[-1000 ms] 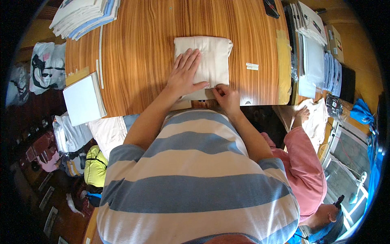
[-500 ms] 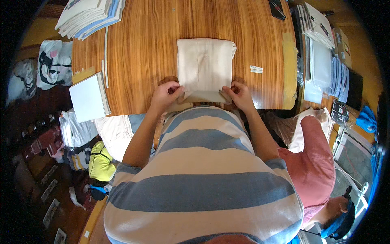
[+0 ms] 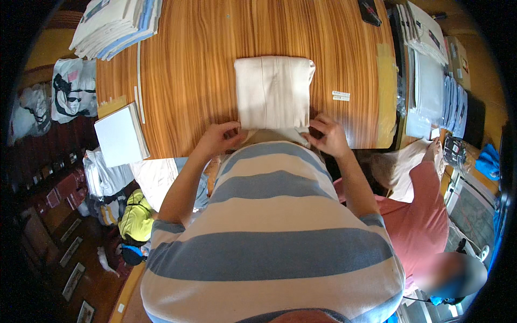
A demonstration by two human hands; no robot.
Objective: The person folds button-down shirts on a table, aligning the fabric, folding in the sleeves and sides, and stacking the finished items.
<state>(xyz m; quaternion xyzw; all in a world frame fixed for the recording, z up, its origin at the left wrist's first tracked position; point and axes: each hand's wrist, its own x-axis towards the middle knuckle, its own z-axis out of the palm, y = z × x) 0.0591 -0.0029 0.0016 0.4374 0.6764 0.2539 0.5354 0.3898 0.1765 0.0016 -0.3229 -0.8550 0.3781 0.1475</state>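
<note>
A folded cream garment (image 3: pixel 274 91) lies on the wood-grain table (image 3: pixel 188 70), its near end at the table's front edge against my striped shirt. At its near left corner, my left hand (image 3: pixel 222 138) is closed with thumb and fingertips pinching the cloth's edge. My right hand (image 3: pixel 328 136) pinches the near right corner in the same way, its fingers bent. Between the two hands a loose strip of the cloth shows below the folded block. Part of that strip is hidden by my shirt.
Stacked folded garments (image 3: pixel 116 27) stand at the far left, with white boards (image 3: pixel 121 134) below. Two small labels (image 3: pixel 341 96) lie on the right, a dark tool tray (image 3: pixel 369 12) farther off. Packed clothes (image 3: pixel 425 102) fill the right side. A co-worker in a pink top (image 3: pixel 414 226) is close on my right.
Both hands have come slightly nearer to me, still at the garment's near corners. The near strip is now tucked lower beneath the folded block. The co-worker's arm has shifted.
</note>
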